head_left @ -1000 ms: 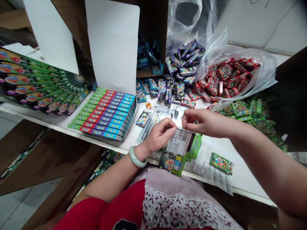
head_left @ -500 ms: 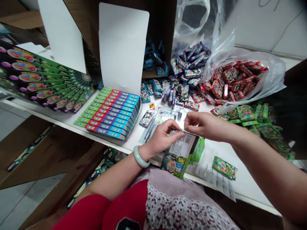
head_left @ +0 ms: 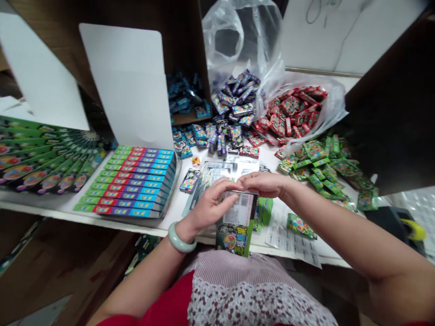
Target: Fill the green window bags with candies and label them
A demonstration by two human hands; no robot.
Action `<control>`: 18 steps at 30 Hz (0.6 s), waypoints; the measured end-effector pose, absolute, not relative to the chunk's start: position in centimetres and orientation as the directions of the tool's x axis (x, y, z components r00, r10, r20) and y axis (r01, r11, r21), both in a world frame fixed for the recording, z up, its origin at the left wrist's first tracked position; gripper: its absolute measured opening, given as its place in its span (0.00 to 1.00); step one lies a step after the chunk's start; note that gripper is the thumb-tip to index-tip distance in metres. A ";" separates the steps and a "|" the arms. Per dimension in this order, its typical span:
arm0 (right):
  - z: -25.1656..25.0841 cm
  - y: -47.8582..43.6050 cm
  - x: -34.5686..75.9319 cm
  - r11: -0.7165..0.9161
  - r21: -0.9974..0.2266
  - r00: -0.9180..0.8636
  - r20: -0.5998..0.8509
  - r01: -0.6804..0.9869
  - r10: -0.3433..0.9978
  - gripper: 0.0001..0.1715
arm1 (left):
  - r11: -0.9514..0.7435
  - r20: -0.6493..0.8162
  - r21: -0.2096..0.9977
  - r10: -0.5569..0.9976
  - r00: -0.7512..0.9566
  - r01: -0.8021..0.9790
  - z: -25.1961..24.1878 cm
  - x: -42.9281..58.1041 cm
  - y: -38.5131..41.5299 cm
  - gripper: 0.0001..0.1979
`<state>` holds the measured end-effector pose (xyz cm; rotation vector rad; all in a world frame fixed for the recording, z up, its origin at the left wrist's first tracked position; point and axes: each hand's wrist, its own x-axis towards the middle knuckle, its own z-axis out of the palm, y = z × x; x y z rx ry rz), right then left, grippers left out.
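My left hand [head_left: 210,203], with a pale green bangle [head_left: 181,237] on its wrist, lies over the top of a small dark-and-green printed box [head_left: 234,237]. My right hand [head_left: 263,183] comes in from the right, its fingertips meeting the left fingers at the box's upper edge. The box's pale printed back panel [head_left: 238,208] shows between my hands. A loose packet [head_left: 189,180] lies just left of my left hand, on a clear plastic sheet [head_left: 217,174]. Another green packet [head_left: 301,225] rests to the right, on printed paper [head_left: 292,240].
An open carton of boxes in rows [head_left: 129,181] stands left of my hands, with long green boxes fanned [head_left: 44,156] beyond it. Behind lie heaps of blue [head_left: 185,95], purple [head_left: 234,102], red [head_left: 288,113] and green [head_left: 322,167] packets. The white table's front edge [head_left: 112,222] runs below.
The view has swung, shifting the table contents left. My hands have closed in over the top of the box, and the thin strip pinched between them earlier no longer shows.
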<state>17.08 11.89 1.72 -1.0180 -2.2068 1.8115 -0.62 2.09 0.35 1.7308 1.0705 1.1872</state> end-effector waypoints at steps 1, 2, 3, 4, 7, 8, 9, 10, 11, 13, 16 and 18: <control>1.7 11.8 17.5 -0.091 -0.917 -0.773 -0.377 0.387 0.510 0.08 | -0.325 0.290 0.918 0.941 0.174 0.229 0.3 -1.0 2.3 0.09; 1.8 11.8 18.1 -0.251 -0.909 -0.774 -0.416 0.334 0.477 0.05 | -0.275 0.261 0.932 0.961 0.087 0.238 0.1 -1.3 2.6 0.08; 2.0 11.8 19.1 -0.366 -0.893 -0.759 -0.426 0.263 0.493 0.05 | -0.207 0.222 0.952 0.974 -0.046 0.224 -0.3 -1.6 3.0 0.09; 2.1 11.9 20.3 -0.400 -0.898 -0.707 -0.403 0.182 0.582 0.07 | -0.137 0.170 0.976 0.965 -0.198 0.172 -0.8 -1.9 3.4 0.10; 1.8 11.4 25.5 -0.296 -0.953 -0.406 -0.296 0.064 0.864 0.10 | -0.007 -0.033 0.996 0.900 -0.434 -0.092 -3.0 -2.7 4.2 0.15; 1.4 10.9 27.5 -0.258 -0.963 -0.292 -0.270 0.081 0.917 0.10 | 0.038 -0.088 0.992 0.900 -0.427 -0.124 -3.7 -3.0 4.1 0.16; 0.8 10.2 29.6 -0.230 -0.965 -0.192 -0.250 0.123 0.949 0.10 | 0.090 -0.121 0.991 0.908 -0.400 -0.095 -4.3 -3.4 3.9 0.17; 0.0 9.3 31.6 -0.212 -0.960 -0.109 -0.234 0.185 0.966 0.11 | 0.132 -0.124 0.991 0.920 -0.371 -0.004 -4.7 -3.8 3.6 0.17; -0.9 8.3 33.4 -0.199 -0.945 -0.046 -0.218 0.259 0.975 0.11 | 0.139 -0.080 0.980 0.929 -0.361 0.141 -4.9 -4.2 3.2 0.17; -3.0 6.0 36.3 -0.169 -0.887 0.024 -0.176 0.431 0.984 0.11 | 0.050 0.156 0.869 0.916 -0.370 0.491 -4.6 -4.4 2.5 0.21; -5.6 2.9 38.5 -0.144 -0.787 0.072 -0.126 0.600 0.989 0.13 | -0.155 0.401 0.697 0.894 -0.201 0.700 -3.3 -2.2 2.5 0.21; -6.5 1.4 38.7 -0.130 -0.728 0.078 -0.105 0.673 0.991 0.17 | -0.242 0.254 0.765 0.965 0.066 0.597 -2.5 1.0 3.4 0.13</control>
